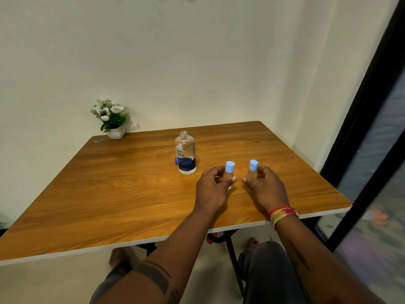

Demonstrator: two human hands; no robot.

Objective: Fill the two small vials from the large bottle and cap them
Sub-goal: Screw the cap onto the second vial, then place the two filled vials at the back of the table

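Observation:
Two small clear vials with light-blue caps stand on the wooden table (131, 194). My left hand (213, 189) curls its fingers and thumb round the left vial (229, 171). The right vial (253, 168) is held the same way by my right hand (266, 187). Both caps sit on the vials. The large clear bottle (185, 155) with a dark-blue label stands uncapped just behind and left of my left hand. Its blue cap (176, 160) lies on the table against the bottle's left side, mostly hidden.
A small white pot of white flowers (111, 119) sits at the table's far left corner against the wall. A dark window frame (361, 128) runs along the right. The table's near edge lies just below my wrists.

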